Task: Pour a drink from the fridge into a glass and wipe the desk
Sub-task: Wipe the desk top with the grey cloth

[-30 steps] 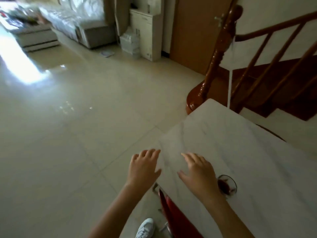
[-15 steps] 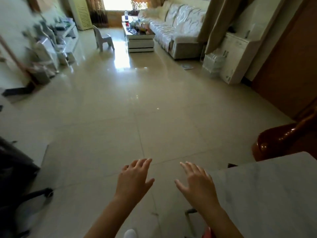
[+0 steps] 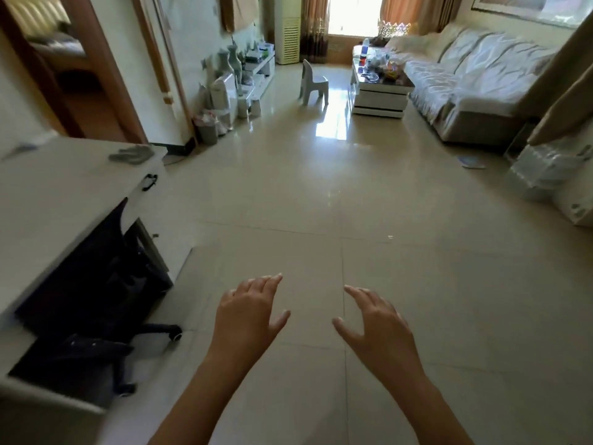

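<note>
You face a bright living room with a glossy tiled floor [image 3: 321, 194]
Right of the coffee table [image 3: 378, 97] you see the sofa [image 3: 475, 85]; left, a small chair [image 3: 313, 83]; behind, a sunlit window [image 3: 353, 14]

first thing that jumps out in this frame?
Two bare hands low in the middle, left hand and right hand, fingers spread, both empty above the glossy tile floor. A white desk fills the left edge with a grey cloth at its far corner; a white sofa sits far right.
</note>
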The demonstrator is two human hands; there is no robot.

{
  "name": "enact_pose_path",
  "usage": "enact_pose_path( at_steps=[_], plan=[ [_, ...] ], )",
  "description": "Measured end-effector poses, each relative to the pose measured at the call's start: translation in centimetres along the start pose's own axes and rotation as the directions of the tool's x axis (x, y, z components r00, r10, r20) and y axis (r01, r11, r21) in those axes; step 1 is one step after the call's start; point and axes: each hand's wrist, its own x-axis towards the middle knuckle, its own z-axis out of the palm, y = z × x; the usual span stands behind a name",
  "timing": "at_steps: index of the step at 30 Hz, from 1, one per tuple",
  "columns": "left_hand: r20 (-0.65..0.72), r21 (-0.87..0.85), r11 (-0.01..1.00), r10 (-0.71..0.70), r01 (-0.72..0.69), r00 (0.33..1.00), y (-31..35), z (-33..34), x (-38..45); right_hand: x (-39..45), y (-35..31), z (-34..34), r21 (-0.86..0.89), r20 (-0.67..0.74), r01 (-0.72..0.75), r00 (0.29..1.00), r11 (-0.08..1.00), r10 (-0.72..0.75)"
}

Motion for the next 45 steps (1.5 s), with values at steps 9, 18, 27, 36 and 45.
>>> enact_pose_path(
  at_steps=[9, 18, 27, 36, 45],
  plan=[
    [-0.140, -0.075, 0.970, -0.240, 0.231, 0.961, -9.4, -2.3, 5.4, 12.0, -8.3, 1.9, 0.076, 0.075, 0.239, 0.967, 0.968, -0.245],
    [-0.225, -0.097, 0.895, -0.446, 0.436, 0.866, -18.6, -3.3, 15.4, 28.2, -17.2, 5.3, 0.187, 0.152, 0.490, 0.842, 0.851, -0.518],
    [-0.265, -0.103, 0.744, -0.661, 0.661, 0.702, -28.4, -5.2, 20.1, 39.4, -29.1, 10.3, 0.270, 0.265, 0.668, 0.640, 0.693, -0.721],
    [-0.238, -0.096, 0.640, -0.758, 0.762, 0.607, -43.5, -5.4, 23.8, 47.6, -41.9, 17.5, 0.267, 0.359, 0.740, 0.518, 0.617, -0.776],
    [-0.176, -0.107, 0.651, -0.756, 0.752, 0.630, -55.0, -3.8, 29.7, 55.9, -49.9, 23.2, 0.189, 0.401, 0.727, 0.557, 0.660, -0.728]
  ],
)
